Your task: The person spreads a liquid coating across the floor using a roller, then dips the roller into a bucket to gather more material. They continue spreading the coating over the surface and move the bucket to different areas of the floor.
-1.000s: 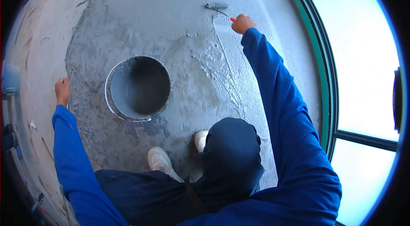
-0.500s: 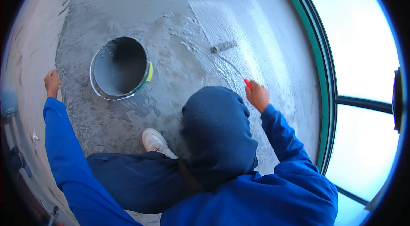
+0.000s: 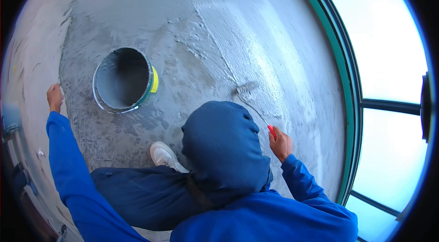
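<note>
The red handle of a paint roller (image 3: 248,87) is in my right hand (image 3: 281,143), fingers wrapped around it. Its thin metal frame runs forward to a grey, coated roller head lying on the wet, shiny grey floor (image 3: 219,50). My left hand (image 3: 55,97) is out to the far left beside the line where the floor meets the pale surface. Its fingers are curled into a fist, and nothing sticks out of it. Between my hands stands a bucket (image 3: 152,79) with grey liquid coating inside and a yellow label on its side.
A green-edged frame with bright glass panes (image 3: 388,68) curves along the right side. My bent knee (image 3: 224,146) takes up the lower middle, and my white shoe (image 3: 163,155) is planted on the floor below the bucket. A pale surface (image 3: 34,54) borders the left.
My right hand has drawn the roller back toward my body, with the roller head sliding over the wet coating. My left hand stays closed in nearly the same place.
</note>
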Demonstrator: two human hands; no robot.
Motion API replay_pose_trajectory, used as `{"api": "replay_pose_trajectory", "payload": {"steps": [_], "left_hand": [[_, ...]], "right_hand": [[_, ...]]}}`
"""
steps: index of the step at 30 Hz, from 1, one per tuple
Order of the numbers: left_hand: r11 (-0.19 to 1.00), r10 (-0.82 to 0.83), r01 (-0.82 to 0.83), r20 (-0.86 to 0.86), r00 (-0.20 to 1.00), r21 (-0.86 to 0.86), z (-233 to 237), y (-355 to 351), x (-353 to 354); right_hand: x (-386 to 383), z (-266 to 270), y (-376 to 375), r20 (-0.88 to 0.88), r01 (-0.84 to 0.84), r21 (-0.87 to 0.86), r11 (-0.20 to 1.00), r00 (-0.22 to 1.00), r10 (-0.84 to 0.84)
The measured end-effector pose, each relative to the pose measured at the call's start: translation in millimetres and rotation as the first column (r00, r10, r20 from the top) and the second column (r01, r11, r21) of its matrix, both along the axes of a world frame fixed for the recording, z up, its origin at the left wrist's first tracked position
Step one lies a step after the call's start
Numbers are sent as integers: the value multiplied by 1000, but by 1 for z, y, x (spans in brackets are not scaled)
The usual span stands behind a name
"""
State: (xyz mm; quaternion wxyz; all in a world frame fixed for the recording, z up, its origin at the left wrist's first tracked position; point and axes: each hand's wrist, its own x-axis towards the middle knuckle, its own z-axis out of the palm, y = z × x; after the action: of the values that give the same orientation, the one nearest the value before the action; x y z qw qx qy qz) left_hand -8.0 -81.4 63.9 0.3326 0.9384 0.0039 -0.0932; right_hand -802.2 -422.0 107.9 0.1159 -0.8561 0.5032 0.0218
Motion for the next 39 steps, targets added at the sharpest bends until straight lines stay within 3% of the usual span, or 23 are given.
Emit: {"api": "replay_pose_trajectory", "payload": {"steps": [8, 14, 19, 24, 27, 29, 32, 34, 39], "left_hand": [[999, -37, 37, 74, 997, -2, -14, -5, -5], [996, -87, 88, 110, 990, -6, -60, 12, 11], [997, -79, 80, -5, 997, 18, -72, 12, 8], [996, -87, 87, 43, 995, -1, -104, 18, 14], [994, -105, 101, 104, 989, 46, -119, 20, 15], [991, -109, 98, 132, 985, 88, -115, 18, 16], [990, -101, 89, 108, 989, 112, -94, 12, 3], [991, -93, 89, 47, 995, 96, -82, 9, 1], [997, -76, 73, 100, 992, 31, -76, 8, 5]], "right_hand": [[177, -20, -115, -22, -127, -77, 989, 992, 125], [314, -31, -210, -62, -154, -118, 981, 987, 148], [434, -18, -285, -177, -157, -44, 987, 973, 147], [517, 20, -324, -243, -219, -72, 973, 950, 196], [541, 17, -323, -204, -207, -59, 977, 960, 191], [545, 2, -321, -159, -234, -125, 964, 964, 214], [532, -8, -314, -158, -184, -61, 981, 972, 172], [506, -19, -302, -131, -160, -63, 985, 980, 151], [399, -58, -261, -20, -187, -93, 978, 982, 186]]}}
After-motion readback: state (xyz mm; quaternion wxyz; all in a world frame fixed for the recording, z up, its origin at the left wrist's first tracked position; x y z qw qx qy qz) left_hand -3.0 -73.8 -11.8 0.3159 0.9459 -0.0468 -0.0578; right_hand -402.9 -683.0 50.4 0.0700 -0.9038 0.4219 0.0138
